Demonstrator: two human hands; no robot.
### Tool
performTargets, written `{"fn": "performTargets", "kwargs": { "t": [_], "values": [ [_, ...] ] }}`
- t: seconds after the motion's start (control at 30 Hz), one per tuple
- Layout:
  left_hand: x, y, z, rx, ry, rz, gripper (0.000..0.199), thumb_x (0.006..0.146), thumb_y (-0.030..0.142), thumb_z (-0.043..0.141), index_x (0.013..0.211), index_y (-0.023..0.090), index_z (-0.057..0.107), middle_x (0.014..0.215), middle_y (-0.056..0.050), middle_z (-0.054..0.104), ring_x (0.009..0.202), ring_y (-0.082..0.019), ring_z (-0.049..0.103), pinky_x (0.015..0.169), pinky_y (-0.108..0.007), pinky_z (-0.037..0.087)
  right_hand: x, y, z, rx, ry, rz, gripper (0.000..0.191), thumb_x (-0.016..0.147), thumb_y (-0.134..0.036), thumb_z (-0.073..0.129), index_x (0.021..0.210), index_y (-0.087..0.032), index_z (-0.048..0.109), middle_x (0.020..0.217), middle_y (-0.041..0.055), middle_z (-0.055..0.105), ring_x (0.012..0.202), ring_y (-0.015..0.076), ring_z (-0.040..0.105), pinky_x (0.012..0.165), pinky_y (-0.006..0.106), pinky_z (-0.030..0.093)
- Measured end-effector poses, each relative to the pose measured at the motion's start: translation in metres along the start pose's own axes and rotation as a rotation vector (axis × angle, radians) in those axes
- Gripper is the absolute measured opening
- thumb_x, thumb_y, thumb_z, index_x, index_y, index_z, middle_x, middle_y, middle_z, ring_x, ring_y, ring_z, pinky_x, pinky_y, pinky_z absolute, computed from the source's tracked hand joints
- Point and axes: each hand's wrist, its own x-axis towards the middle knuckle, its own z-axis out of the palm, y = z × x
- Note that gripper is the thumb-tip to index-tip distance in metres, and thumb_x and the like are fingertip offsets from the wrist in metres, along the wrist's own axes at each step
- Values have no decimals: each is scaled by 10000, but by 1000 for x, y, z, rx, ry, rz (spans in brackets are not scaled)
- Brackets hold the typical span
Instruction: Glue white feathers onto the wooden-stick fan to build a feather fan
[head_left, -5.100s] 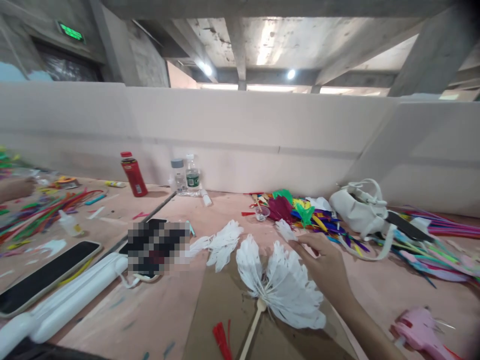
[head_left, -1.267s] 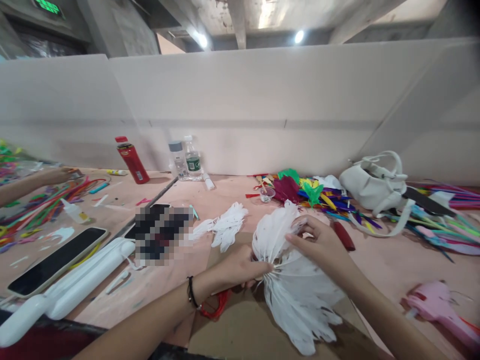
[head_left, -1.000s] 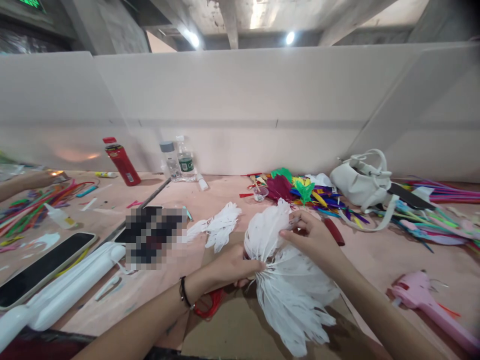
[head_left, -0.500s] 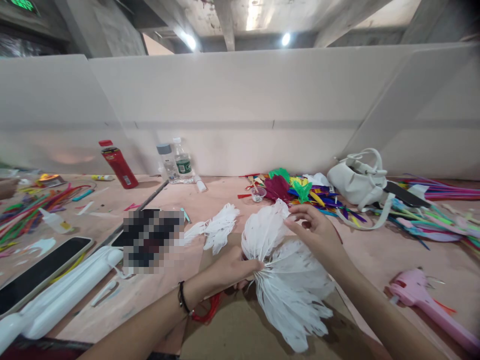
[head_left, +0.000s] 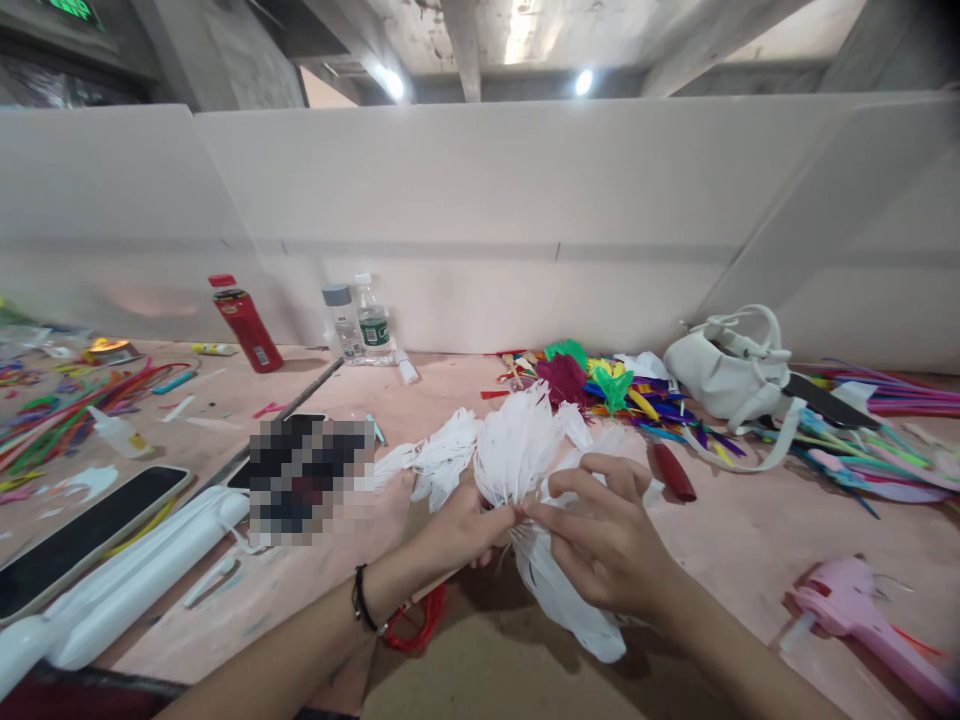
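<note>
A fan of white feathers stands above a brown cardboard sheet, its quills gathered at the middle. My left hand pinches the gathered quills between thumb and fingers. Over the lower right feathers is my right hand, its thumb and index finger meeting the quills beside my left thumb. Part of the feather fan is hidden behind my right hand. More white feathers lie on the table just left of the fan. Below my left wrist, a coil of red cord rests at the cardboard's edge.
Coloured feathers and a white handbag are at the back. A pink glue gun lies right, a dark red cylinder nearer the middle. Bottles, a phone and a white device occupy the left.
My right hand has moved down and left from the upper feathers to the quills, now covering the lower right feathers. The dark red cylinder has come into view. My left hand keeps its pinch.
</note>
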Motion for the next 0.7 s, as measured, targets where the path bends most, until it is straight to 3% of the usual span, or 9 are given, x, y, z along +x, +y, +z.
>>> {"fn": "performTargets", "kwargs": {
  "t": [0.23,0.37,0.47,0.6,0.7],
  "values": [
    [-5,7,1,15,17,45,602,860,537,689,1311,157,563,609,58,541,395,-86,446,369,-198,367,-2,0,3,-51,14,10,371,866,-121,608,1177,-288,721,1039,58,689,1050,298,508,921,485,351],
    [-6,8,3,11,-5,66,519,853,544,668,1185,146,638,547,58,496,400,-95,421,381,-208,353,-2,-3,5,-127,20,-28,279,884,-139,612,1114,-255,720,1038,59,711,1042,292,516,899,470,316],
    [-7,10,3,18,4,110,509,862,526,665,1217,162,631,552,57,503,425,-105,422,415,-218,357,-4,-4,6,-174,9,-65,223,905,-168,624,1102,-221,715,1032,72,720,1033,291,511,894,464,322],
    [-8,15,3,74,16,220,454,880,543,669,1161,187,680,688,-25,644,705,-212,622,602,-273,488,-5,-6,8,-216,20,-70,176,914,-174,629,1067,-214,706,1041,69,729,1035,286,512,879,456,328],
    [-8,17,1,124,15,281,424,869,530,692,1125,192,703,815,-69,711,969,-287,649,739,-315,526,-6,-7,8,-232,22,-65,152,921,-182,624,1046,-219,701,1031,66,732,1043,290,512,866,463,317]
  ]
}}
